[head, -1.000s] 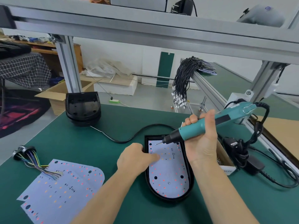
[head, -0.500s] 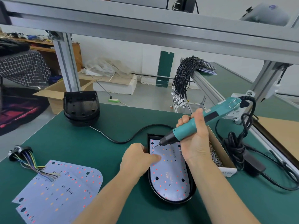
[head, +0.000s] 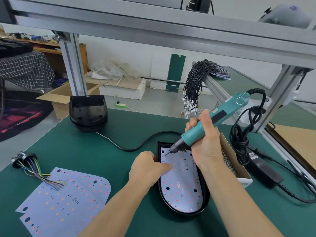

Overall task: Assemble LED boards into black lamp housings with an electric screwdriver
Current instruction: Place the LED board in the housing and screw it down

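LED board seated in black lamp housing, centre of green desk; long axis runs near-to-far, rounded end toward wearer, square end away. Electric screwdriver gripped in right hand, fingers wrapped round teal body; tool tilted, cord end up-right, bit pointing down-left. Bit tip at far-left corner of board, on or just above a hole there; contact not confirmable at this res. Left hand at housing's left rim, fingers loosely curled, thumb laid on board's left edge, holding nothing; judged as steadying pressure. Key relation: target hole lies just beyond left thumb, down-left of right hand; right hand is the working hand.

Hidden/unclear: screw under bit not distinguishable; far-right corner of board and part of screw box masked by right hand and forearm. Next req. (judgement): bit axis brought more upright over hole before drive, else risk of slip across LEDs.
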### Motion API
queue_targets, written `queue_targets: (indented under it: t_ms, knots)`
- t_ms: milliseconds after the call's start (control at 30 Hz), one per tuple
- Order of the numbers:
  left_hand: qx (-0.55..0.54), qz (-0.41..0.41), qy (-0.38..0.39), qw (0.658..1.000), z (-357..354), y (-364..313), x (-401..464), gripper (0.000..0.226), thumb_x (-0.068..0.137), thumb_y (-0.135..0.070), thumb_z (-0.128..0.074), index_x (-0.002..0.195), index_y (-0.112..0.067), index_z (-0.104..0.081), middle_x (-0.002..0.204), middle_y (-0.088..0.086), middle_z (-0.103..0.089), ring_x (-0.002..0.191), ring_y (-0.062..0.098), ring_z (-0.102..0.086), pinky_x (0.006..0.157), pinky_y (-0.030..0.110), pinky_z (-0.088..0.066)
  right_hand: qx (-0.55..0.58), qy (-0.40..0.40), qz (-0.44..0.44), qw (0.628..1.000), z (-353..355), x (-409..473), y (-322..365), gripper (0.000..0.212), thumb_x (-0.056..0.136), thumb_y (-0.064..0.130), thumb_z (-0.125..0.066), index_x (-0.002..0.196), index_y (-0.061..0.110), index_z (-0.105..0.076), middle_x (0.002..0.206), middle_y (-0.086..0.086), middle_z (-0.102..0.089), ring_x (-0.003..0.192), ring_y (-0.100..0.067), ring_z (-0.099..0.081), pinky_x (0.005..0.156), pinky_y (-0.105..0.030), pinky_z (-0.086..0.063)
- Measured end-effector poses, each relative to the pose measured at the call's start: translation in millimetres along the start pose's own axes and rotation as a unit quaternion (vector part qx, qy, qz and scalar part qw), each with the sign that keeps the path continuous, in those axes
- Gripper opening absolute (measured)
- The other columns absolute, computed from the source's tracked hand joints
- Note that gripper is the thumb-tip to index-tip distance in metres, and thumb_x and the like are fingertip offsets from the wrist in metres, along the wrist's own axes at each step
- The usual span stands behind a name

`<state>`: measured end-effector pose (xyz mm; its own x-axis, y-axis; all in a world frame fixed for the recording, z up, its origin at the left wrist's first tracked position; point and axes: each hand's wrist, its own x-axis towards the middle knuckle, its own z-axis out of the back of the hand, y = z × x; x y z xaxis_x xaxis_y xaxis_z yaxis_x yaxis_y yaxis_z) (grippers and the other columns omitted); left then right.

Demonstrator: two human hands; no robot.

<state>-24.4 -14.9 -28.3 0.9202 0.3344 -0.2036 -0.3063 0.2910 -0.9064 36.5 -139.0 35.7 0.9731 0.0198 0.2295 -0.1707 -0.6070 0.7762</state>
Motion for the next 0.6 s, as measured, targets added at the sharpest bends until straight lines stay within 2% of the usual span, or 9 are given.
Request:
queue_targets:
  t_ms: [67, 200, 300, 433, 600]
  knots:
    - [0.001, 0.0, -0.002, 1.0, 0.2, -0.4, 0.0, 0.042, 0.05, -0.036, -0.072, 0.073, -0.015, -0.044, 0.068, 0.002, -0.044, 0.063, 0.021, -0.036, 0.062, 0.031, -0.029, -0.005, 0.002, -0.001, 1.0, -1.5, 0.4, 0.1, 0.027, 0.078, 0.037, -0.066, 0.079, 0.018, -0.046, 0.067, -0.004, -0.045, 0.061, -0.015, -0.043, 0.065, -0.025, -0.041]
    - [0.009, -0.005, -0.007, 1.0, -0.5, -0.6, -0.2, 0.04, 0.064, -0.026, -0.079, 0.069, -0.015, -0.041, 0.065, 0.001, -0.043, 0.062, 0.022, -0.035, 0.061, 0.03, -0.029, -0.016, 0.011, 0.003, 1.0, -5.0, 2.6, 0.4, 0.027, 0.077, 0.035, -0.065, 0.08, 0.017, -0.046, 0.067, -0.005, -0.044, 0.061, -0.015, -0.042, 0.062, -0.024, -0.04]
    - [0.01, -0.008, -0.015, 1.0, -1.0, -1.8, -0.4, 0.045, 0.065, -0.025, -0.079, 0.066, -0.016, -0.035, 0.062, -0.001, -0.037, 0.061, 0.022, -0.032, 0.06, 0.031, -0.027, -0.04, 0.036, 0.018, 0.998, -9.5, 4.2, -0.7, 0.019, 0.079, 0.033, -0.065, 0.066, 0.023, -0.056, 0.063, -0.003, -0.045, 0.059, -0.015, -0.042, 0.063, -0.025, -0.038]
    - [0.012, -0.005, -0.007, 1.0, -0.9, -3.8, -0.6, 0.042, 0.063, -0.024, -0.079, 0.068, -0.016, -0.038, 0.063, 0.0, -0.039, 0.062, 0.022, -0.033, 0.061, 0.03, -0.028, -0.066, 0.073, 0.015, 0.995, -20.1, 4.8, -5.0, 0.027, 0.08, 0.033, -0.066, 0.055, 0.027, -0.061, 0.059, 0.001, -0.047, 0.058, -0.014, -0.043, 0.064, -0.028, -0.037]
    - [-0.003, 0.002, -0.007, 1.0, -1.1, -2.3, -1.9, 0.042, 0.063, -0.023, -0.078, 0.066, -0.016, -0.037, 0.059, -0.002, -0.036, 0.06, 0.022, -0.033, 0.06, 0.03, -0.028, -0.127, 0.085, 0.005, 0.988, -24.4, 4.6, -11.2, 0.026, 0.068, 0.046, -0.074, 0.056, 0.027, -0.059, 0.059, 0.001, -0.048, 0.06, -0.017, -0.042, 0.064, -0.031, -0.036]
